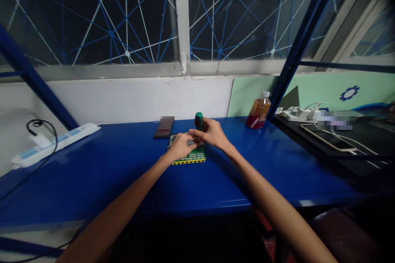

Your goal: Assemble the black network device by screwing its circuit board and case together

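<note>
A green circuit board [194, 156] with a yellow front edge lies on the blue table [123, 172]. My left hand [181, 146] rests on top of the board with its fingers curled, pressing it down. My right hand [210, 132] is closed round a screwdriver with a green and black handle [198, 119], held upright over the board's far part. The screwdriver's tip is hidden behind my fingers.
A dark phone [164, 127] lies just behind the board. A bottle of orange liquid [258, 111] stands at the back right. A white power strip [52, 144] with a black cable sits at the left. Another phone [327, 137] and chargers lie on the dark table at the right.
</note>
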`<state>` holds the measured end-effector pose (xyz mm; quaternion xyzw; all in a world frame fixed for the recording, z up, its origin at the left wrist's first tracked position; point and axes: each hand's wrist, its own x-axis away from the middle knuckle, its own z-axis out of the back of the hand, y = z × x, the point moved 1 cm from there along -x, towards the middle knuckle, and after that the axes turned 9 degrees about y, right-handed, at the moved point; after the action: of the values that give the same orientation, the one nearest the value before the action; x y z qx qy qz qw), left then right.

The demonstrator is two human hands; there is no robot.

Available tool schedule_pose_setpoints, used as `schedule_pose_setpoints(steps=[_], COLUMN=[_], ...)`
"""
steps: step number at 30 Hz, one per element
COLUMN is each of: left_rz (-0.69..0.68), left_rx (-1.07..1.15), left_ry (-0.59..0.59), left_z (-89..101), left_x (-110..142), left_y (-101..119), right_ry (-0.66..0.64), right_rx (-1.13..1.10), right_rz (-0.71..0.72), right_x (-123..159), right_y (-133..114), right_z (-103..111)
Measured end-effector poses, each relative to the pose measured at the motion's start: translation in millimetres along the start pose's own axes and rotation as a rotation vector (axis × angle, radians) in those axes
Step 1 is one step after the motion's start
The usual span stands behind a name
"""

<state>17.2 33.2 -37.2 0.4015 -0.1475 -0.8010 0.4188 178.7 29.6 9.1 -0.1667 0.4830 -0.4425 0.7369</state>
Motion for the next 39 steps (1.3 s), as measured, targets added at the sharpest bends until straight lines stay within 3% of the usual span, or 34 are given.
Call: schedule_pose_setpoints(steps=[25, 30, 36, 39], left_rz=[0.010, 0.061, -0.039, -0.025], left_rx=[0.031, 0.028, 0.001, 0.015], left_ry=[-0.013, 0.040, 0.018, 0.036], left_z=[0.8, 0.0, -0.7, -0.3], left_x=[-0.1, -0.6, 0.1, -0.3], left_y=[5.3, 4.0, -0.1, 0.3], right_ry=[-0.010, 0.029, 0.032, 0.044], right_rx=[0.008, 0.022, 0.033, 0.031], right_rz=[-0.003, 0.016, 0.020, 0.025], right_x=[0.5, 0.3, 0.1, 0.3], right_y=[5.0, 1.6, 4.6, 5.4], right_z=[-2.7, -2.3, -2.5, -2.4])
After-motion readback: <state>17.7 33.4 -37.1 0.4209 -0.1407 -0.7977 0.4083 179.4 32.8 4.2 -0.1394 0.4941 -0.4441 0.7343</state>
